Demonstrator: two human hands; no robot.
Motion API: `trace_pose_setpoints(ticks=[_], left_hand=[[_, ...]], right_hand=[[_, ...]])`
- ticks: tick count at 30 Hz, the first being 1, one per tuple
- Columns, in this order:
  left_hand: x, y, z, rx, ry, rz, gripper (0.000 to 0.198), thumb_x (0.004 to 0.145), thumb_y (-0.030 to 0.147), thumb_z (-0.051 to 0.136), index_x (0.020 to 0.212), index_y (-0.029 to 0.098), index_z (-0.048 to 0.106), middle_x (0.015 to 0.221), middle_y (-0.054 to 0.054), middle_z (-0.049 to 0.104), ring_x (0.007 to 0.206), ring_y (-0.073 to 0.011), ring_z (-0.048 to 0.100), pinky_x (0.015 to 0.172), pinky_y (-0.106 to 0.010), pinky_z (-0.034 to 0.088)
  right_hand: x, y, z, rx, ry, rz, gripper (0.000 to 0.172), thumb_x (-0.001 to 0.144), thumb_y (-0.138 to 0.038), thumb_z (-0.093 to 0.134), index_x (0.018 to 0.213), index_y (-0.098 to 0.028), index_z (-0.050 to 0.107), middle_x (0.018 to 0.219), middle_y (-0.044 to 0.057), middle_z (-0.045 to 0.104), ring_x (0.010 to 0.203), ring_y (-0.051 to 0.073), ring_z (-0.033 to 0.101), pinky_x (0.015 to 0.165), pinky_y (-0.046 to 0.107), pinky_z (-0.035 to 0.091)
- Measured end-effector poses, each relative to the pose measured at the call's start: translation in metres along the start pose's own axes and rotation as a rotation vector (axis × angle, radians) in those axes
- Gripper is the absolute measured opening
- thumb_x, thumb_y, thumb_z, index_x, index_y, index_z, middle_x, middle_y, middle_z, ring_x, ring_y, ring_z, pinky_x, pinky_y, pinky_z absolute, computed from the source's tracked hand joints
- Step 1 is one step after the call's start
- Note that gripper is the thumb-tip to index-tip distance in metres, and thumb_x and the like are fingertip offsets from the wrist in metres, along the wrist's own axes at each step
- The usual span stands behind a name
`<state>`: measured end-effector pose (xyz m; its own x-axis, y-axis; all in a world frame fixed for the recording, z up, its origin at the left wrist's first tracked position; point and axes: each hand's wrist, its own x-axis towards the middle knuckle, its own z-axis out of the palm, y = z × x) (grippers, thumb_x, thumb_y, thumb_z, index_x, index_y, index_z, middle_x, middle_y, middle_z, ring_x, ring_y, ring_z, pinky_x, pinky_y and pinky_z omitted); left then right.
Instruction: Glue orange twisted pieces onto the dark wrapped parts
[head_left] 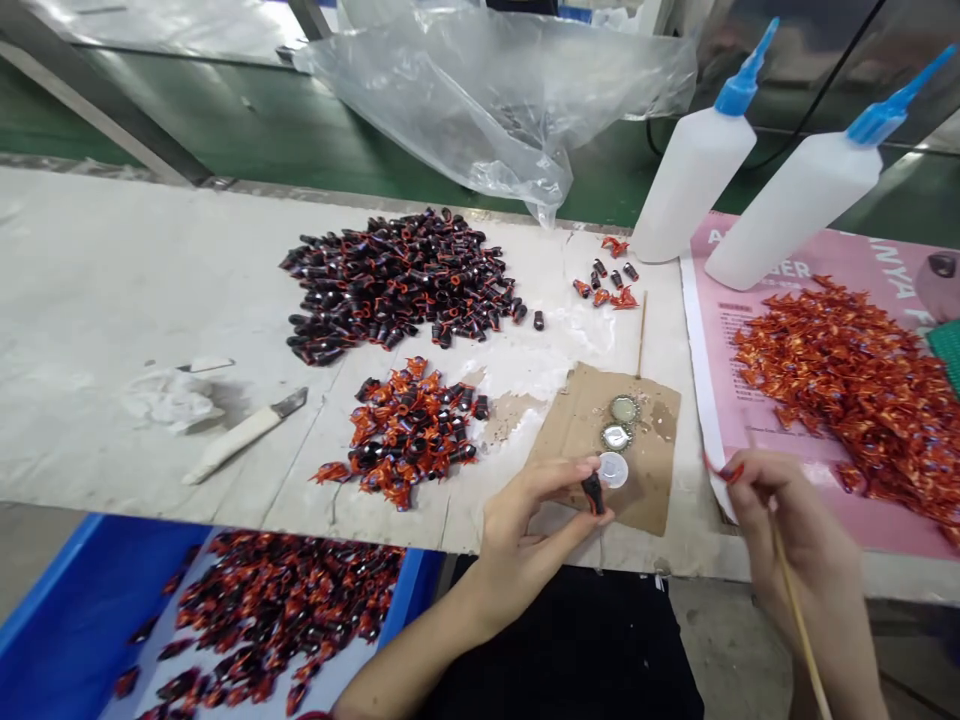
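Observation:
My left hand [525, 530] pinches a small black hollow part [593, 492] with an orange-red edge, between thumb and fingers over the cardboard piece [651, 495]. To the right, my right hand [799, 540] holds a small orange part [729, 470] at its fingertips. A thin wooden stick [795, 590] is also gripped in that hand, slanting down through it. On the cardboard, below my left fingertips' far side, lie a clear round cap [613, 470] and two metal bottle caps, one [617, 437] with pale liquid inside.
Piles of black parts [397, 285], joined orange-black pieces [412, 430] and orange parts [847, 370] cover areas of the table. Two white squeeze bottles [694, 185] stand at back right. A knife [247, 435] lies at left. Below the edge is a blue bin [82, 590] of pieces.

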<state>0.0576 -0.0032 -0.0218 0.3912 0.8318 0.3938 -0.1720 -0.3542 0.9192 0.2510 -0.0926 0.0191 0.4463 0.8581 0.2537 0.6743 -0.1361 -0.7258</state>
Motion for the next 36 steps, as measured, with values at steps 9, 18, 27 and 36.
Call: trace_pose_setpoints(ticks=[9,18,27,36], left_hand=[[0.006,-0.002,0.007,0.208,-0.1,0.334,0.046,0.088,0.004,0.063,0.131,0.017,0.054,0.117,-0.011,0.072,0.109,-0.0157,0.07,0.093,-0.022,0.06],[0.006,0.012,0.01,0.193,-0.167,0.336,0.046,0.09,0.005,0.059,0.133,0.019,0.05,0.12,-0.012,0.071,0.11,-0.0165,0.07,0.088,-0.021,0.062],[0.005,0.018,0.019,0.091,-0.035,0.148,0.043,0.085,0.009,0.07,0.123,0.024,0.057,0.103,-0.005,0.076,0.098,-0.0185,0.074,0.087,-0.027,0.063],[0.009,0.02,0.01,0.159,-0.139,0.146,0.042,0.085,0.009,0.07,0.124,0.02,0.059,0.108,-0.008,0.076,0.097,-0.0144,0.075,0.088,-0.019,0.06]], right_hand=[[-0.026,-0.018,0.036,0.336,-0.264,0.077,0.017,0.093,-0.03,0.053,0.079,-0.022,0.057,0.076,-0.001,0.056,0.062,0.01,0.052,0.054,0.021,0.042],[-0.024,-0.021,0.043,0.295,-0.096,-0.034,0.013,0.093,-0.025,0.054,0.08,-0.022,0.053,0.075,-0.001,0.057,0.067,0.011,0.058,0.058,0.02,0.049],[-0.025,-0.02,0.049,0.193,-0.013,-0.161,0.009,0.091,-0.018,0.056,0.084,-0.023,0.055,0.079,-0.001,0.059,0.072,0.013,0.059,0.062,0.023,0.049],[-0.025,-0.019,0.047,0.133,-0.022,-0.217,0.009,0.091,-0.015,0.056,0.091,-0.024,0.056,0.086,0.0,0.058,0.079,0.013,0.059,0.069,0.025,0.048]])
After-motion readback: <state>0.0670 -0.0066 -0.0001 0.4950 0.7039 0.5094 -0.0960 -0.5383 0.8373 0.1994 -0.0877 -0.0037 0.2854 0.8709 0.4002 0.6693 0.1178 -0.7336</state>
